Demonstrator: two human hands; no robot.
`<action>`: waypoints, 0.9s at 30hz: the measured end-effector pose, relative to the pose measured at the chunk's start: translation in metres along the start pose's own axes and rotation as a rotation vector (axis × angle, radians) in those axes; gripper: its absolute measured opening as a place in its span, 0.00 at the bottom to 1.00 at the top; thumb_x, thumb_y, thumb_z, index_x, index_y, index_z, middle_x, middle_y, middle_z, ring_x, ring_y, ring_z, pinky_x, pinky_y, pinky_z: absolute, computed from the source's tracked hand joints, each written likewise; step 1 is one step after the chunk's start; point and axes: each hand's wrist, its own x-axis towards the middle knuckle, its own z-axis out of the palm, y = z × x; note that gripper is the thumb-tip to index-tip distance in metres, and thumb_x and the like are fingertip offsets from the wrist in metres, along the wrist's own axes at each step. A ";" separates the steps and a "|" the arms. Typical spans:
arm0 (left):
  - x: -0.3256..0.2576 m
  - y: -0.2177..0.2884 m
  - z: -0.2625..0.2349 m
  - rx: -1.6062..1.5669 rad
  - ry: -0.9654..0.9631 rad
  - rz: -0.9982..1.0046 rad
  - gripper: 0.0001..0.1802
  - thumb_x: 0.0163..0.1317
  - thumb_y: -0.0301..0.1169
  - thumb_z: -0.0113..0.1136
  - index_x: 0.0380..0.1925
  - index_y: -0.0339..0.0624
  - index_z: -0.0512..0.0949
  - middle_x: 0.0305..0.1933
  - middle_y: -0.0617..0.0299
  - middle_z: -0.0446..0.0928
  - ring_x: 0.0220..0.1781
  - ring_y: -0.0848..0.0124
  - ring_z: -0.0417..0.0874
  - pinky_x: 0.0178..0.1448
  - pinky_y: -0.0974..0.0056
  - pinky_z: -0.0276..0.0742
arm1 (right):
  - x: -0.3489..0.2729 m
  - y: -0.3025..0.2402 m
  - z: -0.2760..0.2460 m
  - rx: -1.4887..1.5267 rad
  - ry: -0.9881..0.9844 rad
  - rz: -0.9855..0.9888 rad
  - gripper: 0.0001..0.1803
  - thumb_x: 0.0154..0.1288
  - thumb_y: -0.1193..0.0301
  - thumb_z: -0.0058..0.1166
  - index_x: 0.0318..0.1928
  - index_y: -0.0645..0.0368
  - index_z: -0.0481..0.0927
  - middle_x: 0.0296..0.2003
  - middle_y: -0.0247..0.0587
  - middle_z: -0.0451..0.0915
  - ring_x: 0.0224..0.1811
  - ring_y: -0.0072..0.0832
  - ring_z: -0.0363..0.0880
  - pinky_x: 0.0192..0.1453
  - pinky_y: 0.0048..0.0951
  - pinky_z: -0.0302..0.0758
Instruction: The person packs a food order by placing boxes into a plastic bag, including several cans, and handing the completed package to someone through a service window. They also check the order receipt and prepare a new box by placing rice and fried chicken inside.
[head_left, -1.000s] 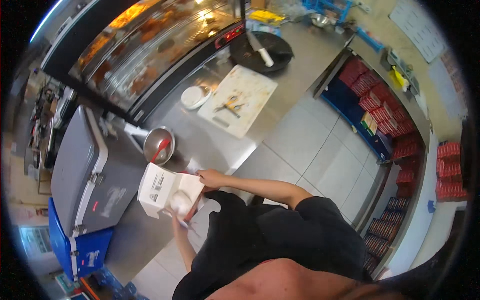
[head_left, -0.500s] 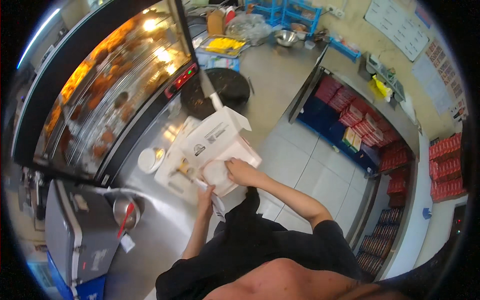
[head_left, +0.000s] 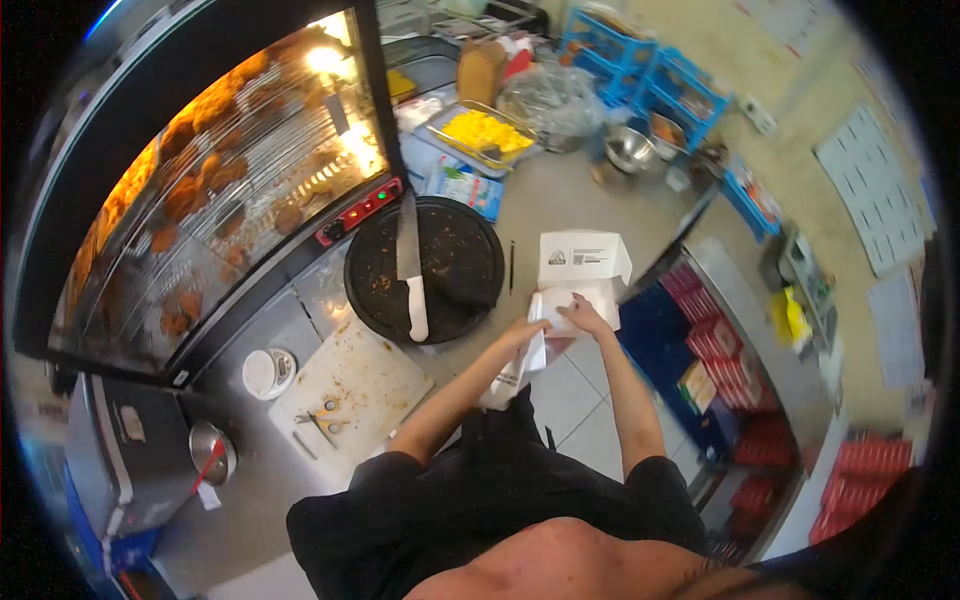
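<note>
An open white takeout box (head_left: 585, 253) with print on its raised lid is held in front of me, at the counter's right edge. Inside lies a rounded white bundle (head_left: 557, 303), its contents hidden. My right hand (head_left: 585, 317) is over the box, thumb and forefinger closed against the bundle. At the box's left side my left hand (head_left: 522, 333) is closed on a printed white paper (head_left: 508, 384), which hangs below the fingers. A large knife (head_left: 412, 270) with a white handle rests on the round black board (head_left: 465, 250). Yellow-handled scissors (head_left: 325, 418) lie on the white cutting board (head_left: 362, 375).
A lit glass warming cabinet (head_left: 215, 180) with fried food fills the left. Beside the cutting board sits a white kitchen scale (head_left: 268, 373). At the back are a tray of yellow pieces (head_left: 480, 138) and a steel bowl (head_left: 630, 150). Shelves of red boxes (head_left: 715, 345) stand right.
Both hands have carried the box to the right, off the cutting board, uncovering the board and scissors. My view has turned too. The right hand remains at the bundle and the left at the paper.
</note>
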 end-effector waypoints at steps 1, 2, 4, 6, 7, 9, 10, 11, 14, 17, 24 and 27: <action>-0.004 0.003 -0.004 -0.030 0.045 0.071 0.22 0.42 0.43 0.61 0.32 0.37 0.76 0.24 0.62 0.73 0.21 0.76 0.72 0.23 0.69 0.66 | 0.026 -0.002 -0.003 -0.001 -0.052 -0.013 0.45 0.51 0.48 0.55 0.59 0.68 0.59 0.51 0.57 0.70 0.55 0.41 0.68 0.59 0.36 0.62; -0.026 0.014 -0.005 -0.065 0.099 0.141 0.21 0.42 0.42 0.61 0.31 0.36 0.77 0.23 0.62 0.73 0.21 0.76 0.72 0.24 0.69 0.66 | 0.045 -0.013 -0.008 -0.181 0.002 0.091 0.45 0.50 0.44 0.53 0.59 0.65 0.60 0.53 0.60 0.67 0.56 0.45 0.67 0.59 0.41 0.62; -0.069 0.045 -0.018 0.032 0.169 0.171 0.21 0.44 0.42 0.61 0.33 0.36 0.77 0.27 0.60 0.75 0.28 0.74 0.74 0.32 0.68 0.69 | 0.074 -0.022 -0.015 -0.388 0.159 0.147 0.40 0.52 0.41 0.48 0.57 0.58 0.65 0.49 0.58 0.71 0.55 0.51 0.67 0.58 0.52 0.59; -0.126 0.082 -0.039 0.297 0.300 0.218 0.18 0.44 0.38 0.59 0.35 0.40 0.79 0.25 0.62 0.78 0.28 0.74 0.76 0.32 0.70 0.71 | 0.109 -0.026 -0.029 -0.430 0.145 0.093 0.40 0.53 0.41 0.46 0.58 0.58 0.63 0.50 0.57 0.71 0.56 0.50 0.66 0.58 0.53 0.59; -0.130 0.063 -0.067 0.258 0.436 0.311 0.16 0.43 0.36 0.61 0.34 0.42 0.79 0.26 0.62 0.79 0.28 0.74 0.77 0.33 0.69 0.72 | 0.124 -0.038 -0.037 -0.435 0.086 0.088 0.41 0.54 0.41 0.46 0.58 0.59 0.63 0.52 0.56 0.69 0.57 0.48 0.65 0.59 0.48 0.60; -0.159 0.093 -0.110 0.426 0.887 0.280 0.14 0.44 0.36 0.62 0.30 0.40 0.79 0.25 0.58 0.79 0.27 0.71 0.79 0.33 0.64 0.74 | 0.145 -0.007 -0.059 -0.371 0.133 0.064 0.35 0.56 0.48 0.50 0.56 0.61 0.64 0.49 0.55 0.71 0.54 0.45 0.68 0.57 0.40 0.64; -0.165 0.113 -0.133 0.350 1.070 0.055 0.15 0.44 0.37 0.63 0.30 0.39 0.78 0.27 0.53 0.79 0.29 0.62 0.80 0.34 0.59 0.74 | 0.146 -0.006 -0.060 -0.365 0.128 0.070 0.35 0.56 0.48 0.50 0.56 0.61 0.64 0.49 0.55 0.71 0.54 0.45 0.68 0.57 0.40 0.64; -0.165 0.100 -0.168 0.799 1.497 0.081 0.17 0.43 0.37 0.64 0.31 0.38 0.77 0.30 0.49 0.79 0.33 0.54 0.80 0.36 0.54 0.74 | 0.142 -0.014 -0.062 -0.241 0.324 -0.081 0.30 0.57 0.54 0.51 0.54 0.62 0.66 0.46 0.53 0.72 0.50 0.42 0.69 0.55 0.37 0.65; -0.160 0.077 -0.264 0.960 1.474 0.065 0.21 0.44 0.32 0.57 0.43 0.45 0.75 0.39 0.49 0.77 0.42 0.51 0.77 0.45 0.53 0.72 | 0.115 -0.072 -0.067 0.043 0.767 -0.521 0.18 0.59 0.67 0.51 0.47 0.64 0.69 0.38 0.45 0.73 0.42 0.35 0.71 0.50 0.33 0.67; -0.132 0.067 -0.319 1.117 1.343 -0.186 0.24 0.45 0.32 0.56 0.47 0.45 0.72 0.40 0.46 0.77 0.44 0.49 0.77 0.48 0.52 0.72 | 0.079 -0.147 -0.060 0.211 0.365 -0.622 0.09 0.53 0.77 0.48 0.37 0.61 0.73 0.33 0.42 0.73 0.40 0.33 0.72 0.49 0.32 0.67; -0.154 0.072 -0.330 1.330 1.622 -0.045 0.13 0.50 0.27 0.52 0.38 0.43 0.76 0.37 0.49 0.77 0.36 0.52 0.78 0.40 0.52 0.72 | 0.068 -0.227 -0.049 0.118 -0.189 -1.076 0.10 0.52 0.81 0.48 0.36 0.59 0.76 0.35 0.42 0.75 0.39 0.36 0.73 0.44 0.33 0.70; -0.152 0.135 -0.241 1.570 1.369 0.115 0.17 0.47 0.22 0.49 0.40 0.46 0.74 0.41 0.51 0.75 0.36 0.57 0.78 0.35 0.55 0.72 | 0.057 -0.257 -0.040 0.328 -0.258 -0.933 0.15 0.54 0.80 0.47 0.44 0.58 0.74 0.37 0.42 0.75 0.42 0.35 0.73 0.46 0.32 0.70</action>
